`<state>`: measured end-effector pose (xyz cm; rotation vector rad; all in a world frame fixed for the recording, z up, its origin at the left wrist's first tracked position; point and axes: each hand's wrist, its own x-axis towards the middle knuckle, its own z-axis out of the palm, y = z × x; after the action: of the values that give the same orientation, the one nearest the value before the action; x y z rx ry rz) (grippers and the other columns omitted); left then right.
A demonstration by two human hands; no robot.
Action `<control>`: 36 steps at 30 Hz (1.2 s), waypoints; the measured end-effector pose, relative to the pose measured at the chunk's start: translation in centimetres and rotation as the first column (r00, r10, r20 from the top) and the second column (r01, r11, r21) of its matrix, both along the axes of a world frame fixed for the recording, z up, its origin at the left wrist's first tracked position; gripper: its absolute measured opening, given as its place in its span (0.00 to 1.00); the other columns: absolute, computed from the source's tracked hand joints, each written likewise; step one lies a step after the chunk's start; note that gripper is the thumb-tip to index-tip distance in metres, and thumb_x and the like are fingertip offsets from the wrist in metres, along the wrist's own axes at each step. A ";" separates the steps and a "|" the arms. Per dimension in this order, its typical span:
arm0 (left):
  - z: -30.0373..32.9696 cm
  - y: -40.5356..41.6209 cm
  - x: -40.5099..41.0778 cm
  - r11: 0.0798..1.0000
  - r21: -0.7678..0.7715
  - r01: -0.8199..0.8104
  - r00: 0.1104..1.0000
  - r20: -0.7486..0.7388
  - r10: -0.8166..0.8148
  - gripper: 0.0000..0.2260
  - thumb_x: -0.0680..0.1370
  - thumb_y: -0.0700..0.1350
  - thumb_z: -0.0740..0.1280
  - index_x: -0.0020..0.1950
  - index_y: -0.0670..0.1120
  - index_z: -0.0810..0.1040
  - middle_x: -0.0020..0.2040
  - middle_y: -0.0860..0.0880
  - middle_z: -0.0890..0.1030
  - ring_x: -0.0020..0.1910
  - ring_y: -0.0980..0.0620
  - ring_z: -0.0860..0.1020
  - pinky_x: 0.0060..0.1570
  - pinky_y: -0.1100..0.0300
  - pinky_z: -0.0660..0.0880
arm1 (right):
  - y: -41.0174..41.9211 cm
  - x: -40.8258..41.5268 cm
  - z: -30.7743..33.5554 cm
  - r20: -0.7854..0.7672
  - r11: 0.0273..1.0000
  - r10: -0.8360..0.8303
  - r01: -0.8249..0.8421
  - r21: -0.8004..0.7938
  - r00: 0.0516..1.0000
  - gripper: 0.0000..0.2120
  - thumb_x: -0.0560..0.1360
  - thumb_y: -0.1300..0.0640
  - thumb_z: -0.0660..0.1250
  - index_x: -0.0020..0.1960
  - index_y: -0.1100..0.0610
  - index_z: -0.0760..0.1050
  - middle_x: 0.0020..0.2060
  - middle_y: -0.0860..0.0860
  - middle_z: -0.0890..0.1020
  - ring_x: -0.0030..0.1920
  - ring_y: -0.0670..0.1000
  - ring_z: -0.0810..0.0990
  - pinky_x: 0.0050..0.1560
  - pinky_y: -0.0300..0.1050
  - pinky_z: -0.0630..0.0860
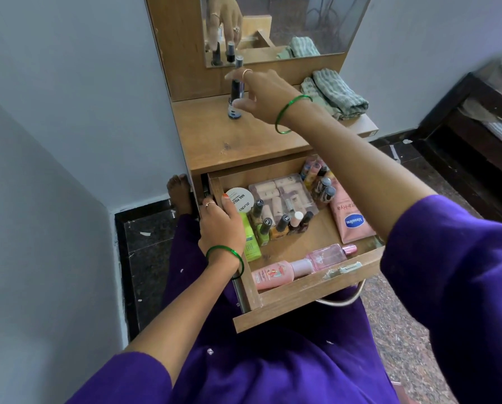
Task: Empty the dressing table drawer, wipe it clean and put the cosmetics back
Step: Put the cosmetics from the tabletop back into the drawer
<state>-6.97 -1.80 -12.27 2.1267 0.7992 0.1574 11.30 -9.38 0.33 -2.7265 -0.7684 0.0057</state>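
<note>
The drawer [299,298] is pulled out of the dressing table and is far from emptied: nail polish bottles [282,224], a round white jar [240,200], a green bottle [251,243], a clear case of small tubes [282,193], a pink Vaseline pouch [351,220] and two pink bottles [299,265] lying along its front wall are all seen inside it.

Beyond the drawer, on the tabletop [244,141] above it, dark nail polish bottles [234,97] are being stood up at the back by the right hand [261,97], whose fingers are closed around them; exactly how many are held cannot be told.

At the drawer's left wall, the left hand [220,225] is curled over the rim, gripping it and steadying the drawer.

The step in hand is judged to be unloading. It would be done well if the bottles were set upright and close together towards the back of the tabletop, so that room is kept for everything in the drawer. The folded checked cloth [334,93], lying on the tabletop above the drawer's right side, should be left uncovered for the wiping. Small glass bottles tip easily, so each should be released only once it stands flat.
</note>
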 end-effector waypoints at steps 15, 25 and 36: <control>-0.3 0.4 0.2 0.999 -0.055 -0.002 0.999 0.043 0.005 0.17 0.82 0.55 0.51 0.56 0.43 0.70 0.56 0.44 0.77 0.52 0.42 0.76 0.42 0.53 0.65 | -10.5 -8.1 2.1 -0.025 0.999 -0.034 0.034 -0.005 0.999 0.06 0.74 0.56 0.68 0.48 0.58 0.77 0.41 0.47 0.79 0.40 0.46 0.76 0.46 0.38 0.71; -0.2 0.2 0.2 0.997 -0.080 -0.015 0.999 0.039 0.018 0.16 0.82 0.54 0.52 0.56 0.43 0.70 0.57 0.43 0.76 0.54 0.40 0.75 0.43 0.53 0.63 | -15.5 -14.3 -5.6 -0.135 0.966 -0.173 0.141 -0.219 0.976 0.09 0.74 0.50 0.67 0.52 0.53 0.76 0.45 0.52 0.81 0.48 0.56 0.79 0.44 0.46 0.74; -0.3 0.2 0.4 0.997 -0.070 -0.014 0.999 0.031 0.017 0.17 0.82 0.54 0.51 0.58 0.43 0.70 0.58 0.42 0.77 0.55 0.38 0.75 0.44 0.51 0.66 | -14.1 -14.2 -7.9 -0.073 0.947 -0.179 0.152 -0.283 0.981 0.12 0.76 0.49 0.64 0.57 0.53 0.74 0.51 0.52 0.81 0.52 0.57 0.78 0.43 0.47 0.73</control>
<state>-6.59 -1.61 -12.58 2.0484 0.7916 0.1686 -2.86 -23.48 -7.56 -3.0205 -0.5428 0.2253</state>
